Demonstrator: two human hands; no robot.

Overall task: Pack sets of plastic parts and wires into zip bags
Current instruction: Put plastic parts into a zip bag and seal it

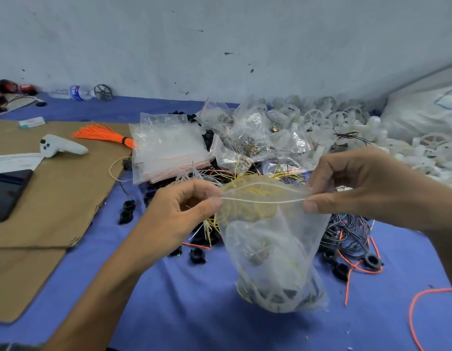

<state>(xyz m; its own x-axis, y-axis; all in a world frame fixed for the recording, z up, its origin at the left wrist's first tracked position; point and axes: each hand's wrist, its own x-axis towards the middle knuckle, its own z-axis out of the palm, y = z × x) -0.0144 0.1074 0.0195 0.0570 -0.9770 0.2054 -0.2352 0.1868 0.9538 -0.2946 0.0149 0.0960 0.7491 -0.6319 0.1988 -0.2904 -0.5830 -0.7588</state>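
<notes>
I hold a clear zip bag [273,249] upright above the blue cloth. My left hand [179,211] pinches the left end of its zip strip, and my right hand [359,183] pinches the right end. The strip is stretched between them and its mouth gapes slightly. Inside the bag lie a white plastic wheel, a dark part and yellow wire. Behind it is a stack of empty zip bags [169,148], a heap of filled bags [258,138] and a pile of white plastic wheels [346,122]. Loose black plastic rings [127,211] and tangled wires [346,231] lie around.
Brown cardboard [55,193] covers the left, carrying a white controller [60,146], a dark phone [7,191] and an orange wire bundle [103,134]. A water bottle [75,92] lies at the back left. A large white sack [422,107] fills the far right. An orange wire loop [422,300] lies at lower right.
</notes>
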